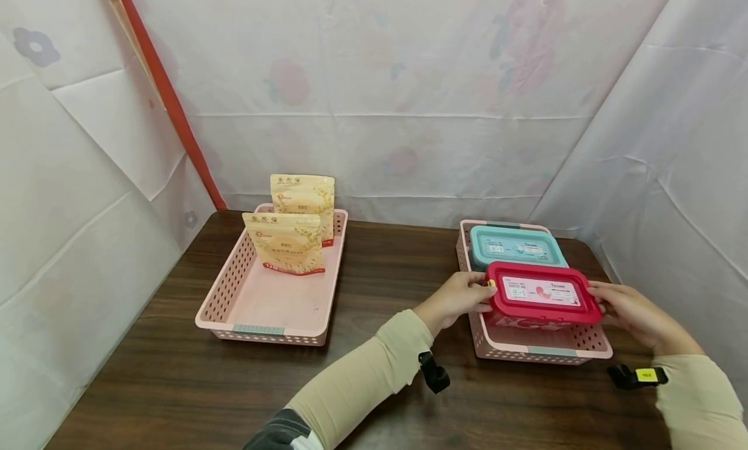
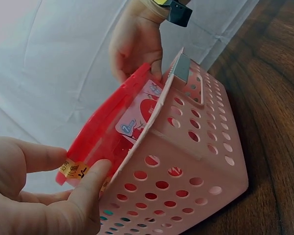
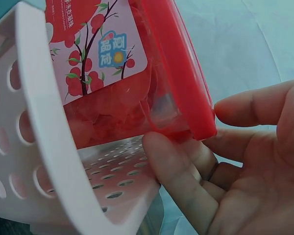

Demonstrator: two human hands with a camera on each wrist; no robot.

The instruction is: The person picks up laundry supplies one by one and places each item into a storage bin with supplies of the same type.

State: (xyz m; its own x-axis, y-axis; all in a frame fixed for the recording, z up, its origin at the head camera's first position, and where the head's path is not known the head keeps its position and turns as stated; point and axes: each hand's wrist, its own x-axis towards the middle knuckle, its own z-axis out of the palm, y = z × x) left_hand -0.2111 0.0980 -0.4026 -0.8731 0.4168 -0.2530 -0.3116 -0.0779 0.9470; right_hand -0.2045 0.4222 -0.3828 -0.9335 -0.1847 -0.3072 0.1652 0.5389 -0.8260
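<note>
Both hands hold a laundry pod box [image 1: 540,297] with a red lid and clear red sides, one at each short end. At its left end, the thumb and fingers of my left hand [image 1: 458,297] pinch the lid's edge beside a yellow sticker [image 2: 74,169]. My right hand [image 1: 634,313] grips the opposite end, fingertips at the lid's edge and thumb against the lower side. The box sits tilted within the front part of a pink perforated basket [image 1: 487,343]. Right behind it in that basket lies a similar box with a teal lid [image 1: 517,245].
To the left stands another pink basket [image 1: 292,307] with two upright yellow pouches, the front pouch [image 1: 286,245] and the rear pouch [image 1: 304,193]. Dark wood tabletop [image 1: 397,262] lies between the baskets. White printed sheets [image 1: 374,99] hang at the back and both sides.
</note>
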